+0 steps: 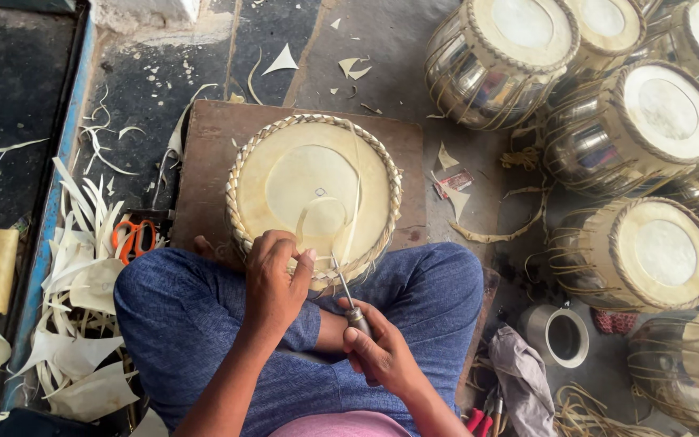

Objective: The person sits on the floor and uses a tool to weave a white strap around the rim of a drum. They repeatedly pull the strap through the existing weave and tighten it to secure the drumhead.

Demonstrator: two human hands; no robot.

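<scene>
A round drum head (314,188) with a pale skin and a braided leather rim lies on a brown wooden board (212,162) in front of my crossed legs. My left hand (275,282) presses on the near rim of the drum head, fingers curled over the braid. My right hand (382,352) grips a metal awl (348,295) by its handle, its thin shaft pointing up into the braid at the near rim. A pale leather strip (355,194) loops across the skin towards the awl.
Several finished drums with shiny metal bodies (633,129) crowd the right side. Leather scraps (82,275) and orange-handled scissors (133,239) lie at my left. A metal cup (556,332), a grey cloth (523,380) and red-handled tools (479,419) sit at my right.
</scene>
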